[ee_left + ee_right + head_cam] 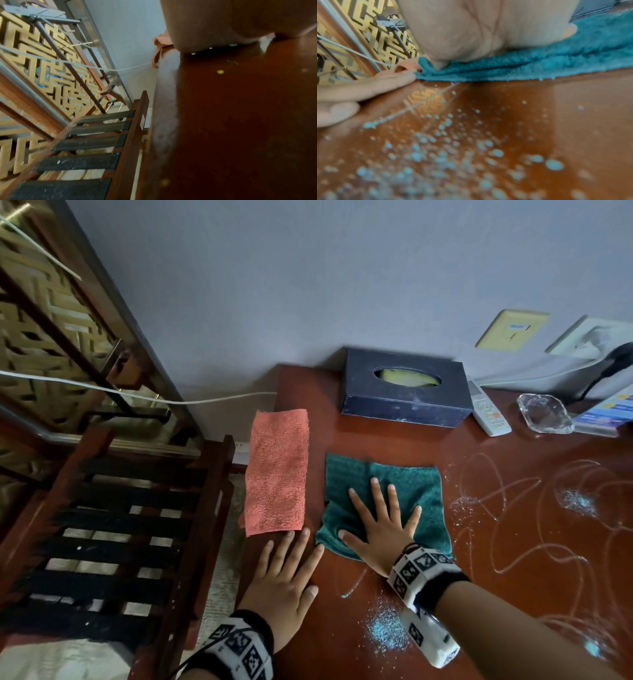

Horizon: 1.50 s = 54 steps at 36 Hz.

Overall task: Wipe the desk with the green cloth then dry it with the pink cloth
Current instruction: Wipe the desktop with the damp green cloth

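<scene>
The green cloth [383,505] lies flat on the red-brown desk [513,542], and my right hand [380,529] presses on it with fingers spread straight. In the right wrist view the palm [471,33] bears down on the green cloth [556,56]. The pink cloth [277,470] lies folded along the desk's left edge, left of the green one. My left hand [291,570] rests flat on the desk just below the pink cloth, fingers straight, fingertips near its lower end. A corner of the pink cloth [161,46] shows in the left wrist view.
Blue-white foam spots [387,631] and thin scribbled streaks [548,525] cover the desk's right and near side. A dark tissue box [404,388], a remote [488,412] and a glass ashtray [544,414] stand at the back. A slatted rack [120,542] is left of the desk.
</scene>
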Motion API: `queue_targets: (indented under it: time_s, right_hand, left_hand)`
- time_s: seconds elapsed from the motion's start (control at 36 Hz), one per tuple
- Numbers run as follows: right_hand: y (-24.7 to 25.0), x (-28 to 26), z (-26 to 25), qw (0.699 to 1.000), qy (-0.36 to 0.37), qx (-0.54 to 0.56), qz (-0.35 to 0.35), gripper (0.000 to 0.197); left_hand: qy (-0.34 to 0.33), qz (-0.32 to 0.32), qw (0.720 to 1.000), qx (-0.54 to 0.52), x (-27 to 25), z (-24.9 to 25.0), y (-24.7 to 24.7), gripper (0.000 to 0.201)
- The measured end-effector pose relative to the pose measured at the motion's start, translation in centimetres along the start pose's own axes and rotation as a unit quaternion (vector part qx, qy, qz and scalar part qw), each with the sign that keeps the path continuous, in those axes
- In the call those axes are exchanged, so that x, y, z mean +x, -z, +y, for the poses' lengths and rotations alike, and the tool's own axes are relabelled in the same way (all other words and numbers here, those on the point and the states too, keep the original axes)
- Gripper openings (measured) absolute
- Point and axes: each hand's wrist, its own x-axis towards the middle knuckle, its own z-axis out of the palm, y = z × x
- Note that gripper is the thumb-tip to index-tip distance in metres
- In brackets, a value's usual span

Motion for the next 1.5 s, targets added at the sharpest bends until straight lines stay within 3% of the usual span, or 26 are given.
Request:
queue_targets:
  time_s: [0.25, 0.47, 0.69, 0.89, 1.06, 1.42, 1.5]
  right_hand:
    - [0.2, 0.0, -2.8, 0.996, -0.05, 0.072, 0.0, 0.074]
    - [2.0, 3.1, -2.7, 0.996, -0.053, 0.068, -0.002, 0.078]
    - [3.2, 4.7, -2.5, 0.998, -0.045, 0.05, 0.006, 0.08]
    - [2.3, 3.5, -2.2, 0.999, -0.017, 0.028, 0.003, 0.082]
    - [0.7, 1.5, -1.9, 1.0, 0.023, 0.016, -0.004, 0.082]
    - [-2.0, -2.1, -1.3, 0.998, 0.07, -0.011, 0.002, 0.081]
    - [-2.2, -2.4, -1.3, 0.997, 0.073, -0.012, 0.005, 0.082]
  left_hand:
    - [0.041, 0.014, 0.999, -0.027, -2.2, 1.2, -0.9, 0.069]
    - [0.053, 0.016, 0.998, -0.031, -2.2, 1.5, -1.2, 0.053]
    - [0.061, -0.014, 0.998, -0.024, -2.1, 1.5, -0.9, 0.058]
    - [0.051, 0.018, 0.999, 0.0, -2.1, 1.4, -0.9, 0.056]
    - [0.044, 0.034, 0.998, 0.027, -1.9, 1.0, -1.6, 0.07]
    - [0.056, 0.003, 0.996, 0.071, -1.6, 1.1, -1.5, 0.056]
    - [0.066, -0.007, 0.996, 0.066, -1.5, 1.2, -1.3, 0.061]
